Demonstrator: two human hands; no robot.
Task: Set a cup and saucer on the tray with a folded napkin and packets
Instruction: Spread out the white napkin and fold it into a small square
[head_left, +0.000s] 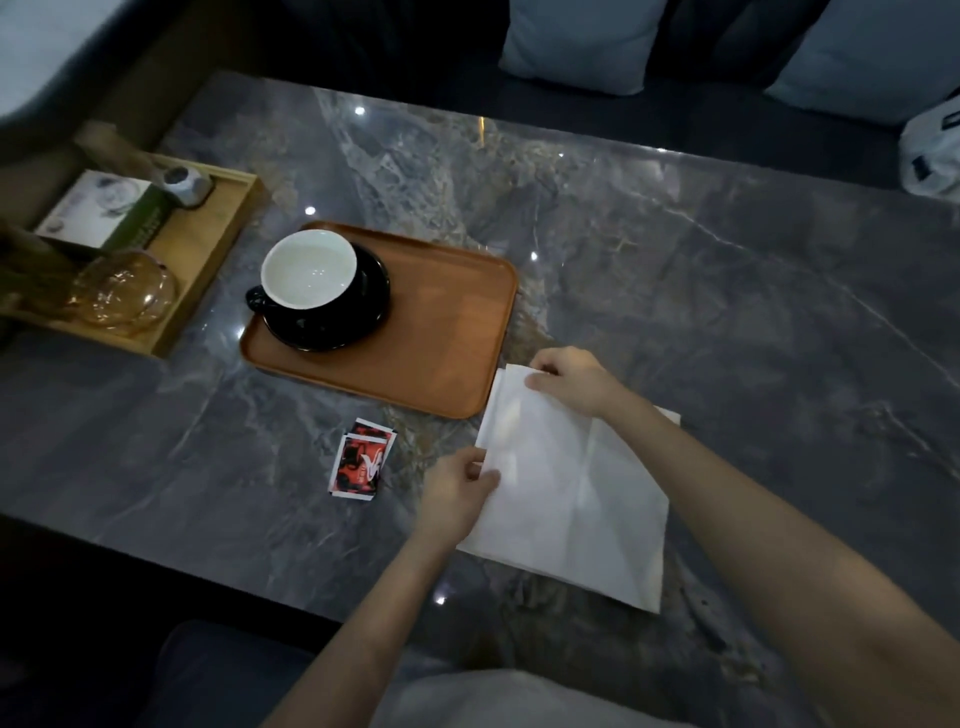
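1. The left hand (457, 491) pinches the near left edge of the white paper napkin (571, 493), which lies on the grey marble table (727, 291).
2. The right hand (569, 382) grips its far corner.
3. Red-and-black packets (361, 462) lie left of the napkin.
4. Beyond, the black cup with white inside (309, 270) sits on its black saucer (363, 312) on the brown wooden tray (441, 332).

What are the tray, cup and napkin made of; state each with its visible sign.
Tray: seemingly wood, matte brown, faint grain.
Cup: likely glazed ceramic, glossy black outside, white inside.
Napkin: thin white paper or cloth, creased; unclear which.
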